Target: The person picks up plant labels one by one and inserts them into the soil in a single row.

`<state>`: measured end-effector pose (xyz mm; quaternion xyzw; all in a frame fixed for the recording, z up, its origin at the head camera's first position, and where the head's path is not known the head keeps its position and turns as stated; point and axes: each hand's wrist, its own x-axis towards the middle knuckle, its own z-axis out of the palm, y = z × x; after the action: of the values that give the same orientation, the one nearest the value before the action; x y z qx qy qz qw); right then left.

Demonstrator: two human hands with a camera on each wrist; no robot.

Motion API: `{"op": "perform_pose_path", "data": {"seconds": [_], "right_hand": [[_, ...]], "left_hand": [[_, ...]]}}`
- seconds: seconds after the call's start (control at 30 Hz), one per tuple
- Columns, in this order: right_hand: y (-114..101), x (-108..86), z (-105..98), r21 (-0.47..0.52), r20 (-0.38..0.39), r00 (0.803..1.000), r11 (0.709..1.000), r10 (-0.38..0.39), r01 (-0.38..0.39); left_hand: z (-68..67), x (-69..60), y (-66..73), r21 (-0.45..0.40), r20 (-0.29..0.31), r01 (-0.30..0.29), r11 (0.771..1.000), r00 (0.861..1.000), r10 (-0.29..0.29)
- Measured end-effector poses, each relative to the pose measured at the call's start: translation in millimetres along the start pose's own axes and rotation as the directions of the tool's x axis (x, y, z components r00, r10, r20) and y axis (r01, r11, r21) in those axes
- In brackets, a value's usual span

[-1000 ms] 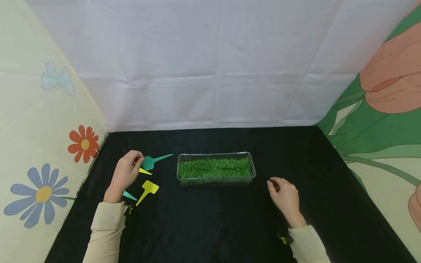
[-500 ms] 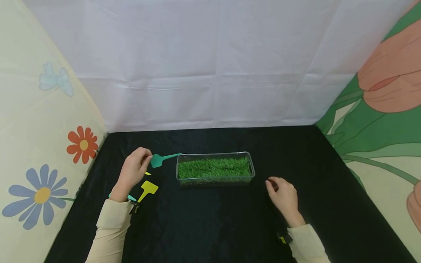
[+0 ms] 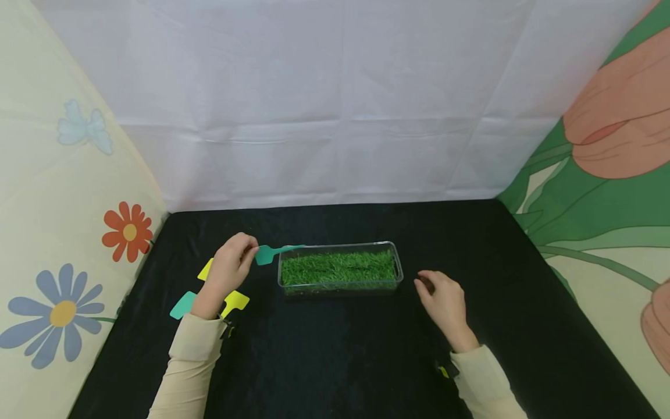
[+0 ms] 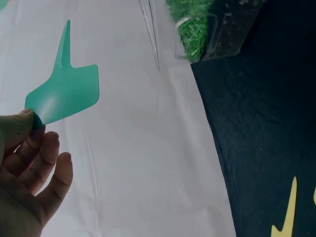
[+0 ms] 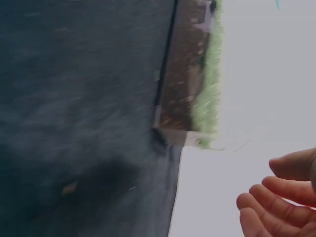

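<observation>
Your left hand [image 3: 227,266] pinched the teal plant label [image 4: 71,91] by its head's corner, stem beyond the fingers [image 4: 49,148]; your right hand [image 3: 445,304], loosely curled, held nothing

A creased white sheet [image 3: 340,105] hangs behind the black worktop [image 3: 335,361], with flower-printed panels [image 3: 607,203] at both sides
</observation>
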<state>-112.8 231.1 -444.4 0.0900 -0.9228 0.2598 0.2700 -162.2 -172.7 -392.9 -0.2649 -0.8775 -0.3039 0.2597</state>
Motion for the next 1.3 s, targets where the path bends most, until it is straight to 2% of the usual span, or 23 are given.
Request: {"op": "perform_pose_path", "data": {"seconds": [0.23, 0.53, 0.9, 1.1, 1.3], "right_hand": [[-20.1, 23.1, 4.4, 0.07, -0.012, 0.997, 0.994, -0.081, 0.082], [-47.2, 47.0, 15.7, 0.139, 0.016, 0.98, 0.971, -0.198, 0.194], [-73.7, 62.3, 31.1, 0.224, 0.067, 0.963, 0.944, -0.262, 0.241], [-83.0, 67.6, 36.0, 0.218, 0.097, 0.96, 0.947, -0.262, 0.236], [-89.1, 71.9, 37.0, 0.231, 0.114, 0.956, 0.943, -0.27, 0.238]], "left_hand": [[4.1, 3.0, 2.0, 0.007, 0.026, 0.015, 1.0, 1.0, -0.015], [9.9, 6.7, 7.8, -0.007, 0.0, -0.032, 0.999, 0.999, 0.032], [17.8, 7.9, 8.3, -0.019, -0.001, -0.056, 0.998, 0.998, 0.056], [21.1, 10.2, 10.2, -0.033, -0.01, -0.079, 0.996, 0.997, 0.079], [23.7, 12.3, 13.2, -0.019, 0.003, -0.074, 0.997, 0.997, 0.075]]}}
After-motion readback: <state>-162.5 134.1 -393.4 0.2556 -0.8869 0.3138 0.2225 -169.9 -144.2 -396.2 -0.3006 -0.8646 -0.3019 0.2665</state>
